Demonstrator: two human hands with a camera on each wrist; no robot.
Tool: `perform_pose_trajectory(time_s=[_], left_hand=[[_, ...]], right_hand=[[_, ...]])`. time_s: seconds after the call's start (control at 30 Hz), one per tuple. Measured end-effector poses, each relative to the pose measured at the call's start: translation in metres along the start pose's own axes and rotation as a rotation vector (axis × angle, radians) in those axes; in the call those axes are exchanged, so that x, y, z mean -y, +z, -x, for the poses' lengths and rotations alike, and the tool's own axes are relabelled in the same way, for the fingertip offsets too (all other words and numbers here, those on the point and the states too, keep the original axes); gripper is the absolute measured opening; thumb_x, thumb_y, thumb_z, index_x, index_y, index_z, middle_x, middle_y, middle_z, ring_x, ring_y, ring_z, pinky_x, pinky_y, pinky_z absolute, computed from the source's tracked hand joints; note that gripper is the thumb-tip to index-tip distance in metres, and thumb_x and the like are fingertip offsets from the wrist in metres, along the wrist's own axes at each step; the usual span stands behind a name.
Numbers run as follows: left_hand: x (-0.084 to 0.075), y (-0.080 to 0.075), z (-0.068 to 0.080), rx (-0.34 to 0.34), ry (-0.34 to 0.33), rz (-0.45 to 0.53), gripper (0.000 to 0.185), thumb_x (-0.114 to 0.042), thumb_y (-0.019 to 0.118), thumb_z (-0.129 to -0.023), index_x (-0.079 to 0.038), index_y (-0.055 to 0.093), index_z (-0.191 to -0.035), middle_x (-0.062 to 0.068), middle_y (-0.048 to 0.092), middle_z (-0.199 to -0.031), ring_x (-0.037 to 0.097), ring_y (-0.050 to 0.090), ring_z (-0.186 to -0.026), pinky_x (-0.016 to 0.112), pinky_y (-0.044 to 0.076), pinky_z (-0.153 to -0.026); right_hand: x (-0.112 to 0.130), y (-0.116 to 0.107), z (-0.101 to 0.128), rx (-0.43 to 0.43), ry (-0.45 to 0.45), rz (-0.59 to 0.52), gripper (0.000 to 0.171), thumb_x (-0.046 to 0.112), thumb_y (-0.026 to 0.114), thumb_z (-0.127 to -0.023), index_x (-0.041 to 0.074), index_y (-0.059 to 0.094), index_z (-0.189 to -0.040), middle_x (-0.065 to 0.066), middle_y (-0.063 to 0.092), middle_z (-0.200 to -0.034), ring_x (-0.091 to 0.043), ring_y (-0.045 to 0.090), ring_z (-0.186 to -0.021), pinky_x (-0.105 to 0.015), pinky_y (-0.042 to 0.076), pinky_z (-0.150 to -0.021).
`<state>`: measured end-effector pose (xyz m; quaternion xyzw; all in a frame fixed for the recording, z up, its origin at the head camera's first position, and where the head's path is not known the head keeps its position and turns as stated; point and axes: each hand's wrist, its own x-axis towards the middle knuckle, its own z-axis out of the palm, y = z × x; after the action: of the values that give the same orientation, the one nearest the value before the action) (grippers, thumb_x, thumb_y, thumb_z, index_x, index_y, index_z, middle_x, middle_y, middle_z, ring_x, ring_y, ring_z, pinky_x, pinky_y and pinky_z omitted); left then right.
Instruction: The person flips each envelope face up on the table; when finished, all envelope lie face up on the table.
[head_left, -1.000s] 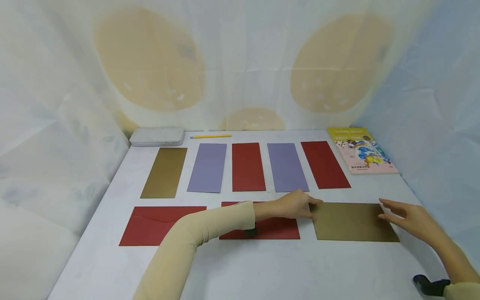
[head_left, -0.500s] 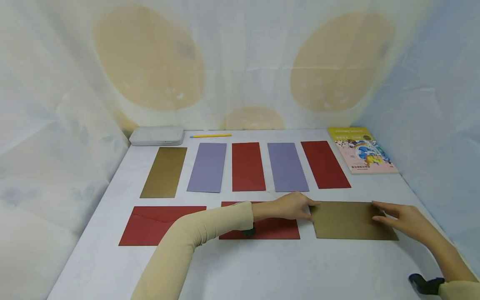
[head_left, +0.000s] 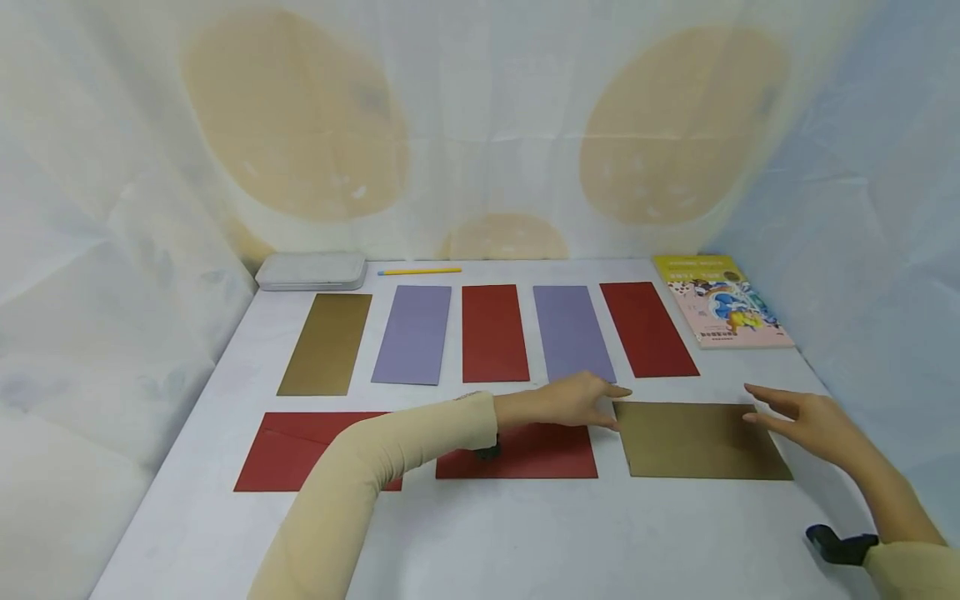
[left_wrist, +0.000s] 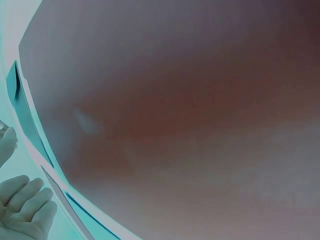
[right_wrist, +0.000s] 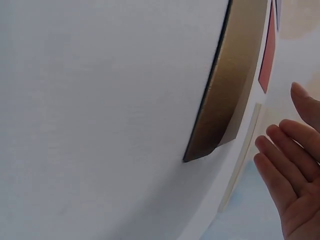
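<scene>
While my left hand (head_left: 566, 402) and right hand (head_left: 821, 423) flank it with loose, empty fingers, the gold envelope (head_left: 693, 443) lies on the table (head_left: 540, 542). Light, bendable paper, I'd guess, best pinched by its short edges.

I can't read a single word or number from where I sit. The only print I can pick out, in the head view, is on the book (head_left: 723, 300) at the far right of the tabletop (head_left: 525, 542). Its yellow band (head_left: 690, 267) carries rows of pale characters, too small and blurred for me to make out, with a dark round mark (head_left: 731, 275) toward the right end. Lower down, on the pink part (head_left: 696, 317) of the cover, I see a bolder dark line of characters and a finer line just beneath it, both illegible to me. Neither wrist view gives me any readable lettering.
</scene>
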<state>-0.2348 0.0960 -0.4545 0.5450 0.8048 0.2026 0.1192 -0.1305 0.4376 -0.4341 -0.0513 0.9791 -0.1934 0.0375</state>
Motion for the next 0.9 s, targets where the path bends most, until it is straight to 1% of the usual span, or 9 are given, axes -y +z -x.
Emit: perform_pose_trajectory(time_s=[0.07, 0.17, 0.23, 0.3, 0.33, 0.43, 0.6, 0.67, 0.9], left_hand=[[0.003, -0.003, -0.003, 0.000, 0.002, -0.004, 0.059, -0.028, 0.074, -0.087, -0.004, 0.053, -0.137, 0.006, 0.068, -0.116, 0.000, 0.049, -0.068, 0.009, 0.037, -0.063], [0.006, -0.006, -0.009, -0.015, 0.006, -0.024, 0.059, -0.027, 0.074, -0.087, -0.003, 0.053, -0.137, 0.007, 0.064, -0.124, 0.000, 0.058, -0.081, 0.008, 0.039, -0.069], [0.008, -0.005, -0.015, -0.032, 0.010, -0.042, 0.059, -0.026, 0.074, -0.087, -0.002, 0.053, -0.137, 0.007, 0.061, -0.128, 0.001, 0.061, -0.100, 0.007, 0.041, -0.077], [0.010, -0.005, -0.022, -0.053, 0.014, -0.055, 0.058, -0.025, 0.074, -0.087, -0.002, 0.053, -0.136, 0.006, 0.059, -0.131, 0.005, 0.059, -0.111, 0.008, 0.041, -0.084], [0.011, -0.005, -0.026, -0.061, 0.016, -0.057, 0.058, -0.024, 0.074, -0.087, -0.001, 0.053, -0.136, 0.006, 0.058, -0.131, 0.006, 0.058, -0.114, 0.008, 0.041, -0.085], [0.013, -0.005, -0.037, -0.077, 0.015, -0.067, 0.058, -0.023, 0.075, -0.087, 0.001, 0.053, -0.135, 0.007, 0.058, -0.132, 0.006, 0.060, -0.110, 0.009, 0.042, -0.084], [0.014, -0.007, -0.055, -0.090, -0.035, -0.081, 0.064, -0.028, 0.075, -0.086, 0.002, 0.051, -0.137, 0.008, 0.055, -0.136, 0.008, 0.059, -0.113, 0.008, 0.041, -0.084], [0.014, -0.007, -0.061, -0.093, -0.066, -0.100, 0.066, -0.031, 0.075, -0.086, 0.001, 0.050, -0.138, 0.007, 0.053, -0.138, 0.008, 0.056, -0.117, 0.008, 0.040, -0.088], [0.011, -0.002, -0.082, -0.069, -0.196, -0.200, 0.073, -0.042, 0.070, -0.087, -0.004, 0.044, -0.144, 0.005, 0.048, -0.143, 0.009, 0.045, -0.130, 0.014, 0.035, -0.100]], right_hand=[[0.001, -0.001, -0.006, 0.010, 0.009, 0.001, 0.064, 0.038, 0.068, -0.090, -0.006, 0.052, -0.134, -0.040, 0.048, -0.126, -0.062, 0.046, -0.111, -0.064, 0.048, -0.077], [0.002, -0.003, -0.018, 0.034, 0.020, 0.003, 0.065, 0.040, 0.065, -0.091, -0.006, 0.051, -0.134, -0.042, 0.046, -0.127, -0.062, 0.044, -0.111, -0.065, 0.047, -0.078], [0.002, -0.005, -0.027, 0.044, 0.023, 0.001, 0.065, 0.041, 0.064, -0.092, -0.006, 0.050, -0.135, -0.043, 0.045, -0.127, -0.063, 0.043, -0.112, -0.066, 0.046, -0.079], [0.003, -0.006, -0.037, 0.049, 0.022, 0.002, 0.066, 0.043, 0.063, -0.092, -0.006, 0.049, -0.135, -0.043, 0.044, -0.127, -0.063, 0.043, -0.112, -0.067, 0.045, -0.080], [0.003, -0.007, -0.042, 0.054, 0.027, 0.000, 0.067, 0.043, 0.063, -0.092, -0.006, 0.049, -0.136, -0.043, 0.044, -0.128, -0.063, 0.042, -0.113, -0.067, 0.044, -0.081], [0.004, -0.006, -0.055, 0.069, 0.036, -0.022, 0.068, 0.044, 0.060, -0.093, -0.005, 0.046, -0.138, -0.043, 0.041, -0.131, -0.062, 0.041, -0.115, -0.068, 0.043, -0.083], [0.010, -0.002, -0.075, 0.061, 0.015, -0.108, 0.064, 0.038, 0.059, -0.096, -0.005, 0.044, -0.140, -0.040, 0.041, -0.134, -0.058, 0.043, -0.118, -0.066, 0.042, -0.087], [0.013, 0.001, -0.083, 0.060, 0.009, -0.128, 0.063, 0.038, 0.058, -0.096, -0.005, 0.044, -0.140, -0.038, 0.043, -0.134, -0.056, 0.044, -0.120, -0.064, 0.043, -0.089], [0.024, 0.006, -0.107, 0.089, 0.037, -0.079, 0.069, 0.043, 0.057, -0.096, -0.007, 0.042, -0.140, -0.035, 0.046, -0.133, -0.054, 0.045, -0.120, -0.063, 0.042, -0.090]])
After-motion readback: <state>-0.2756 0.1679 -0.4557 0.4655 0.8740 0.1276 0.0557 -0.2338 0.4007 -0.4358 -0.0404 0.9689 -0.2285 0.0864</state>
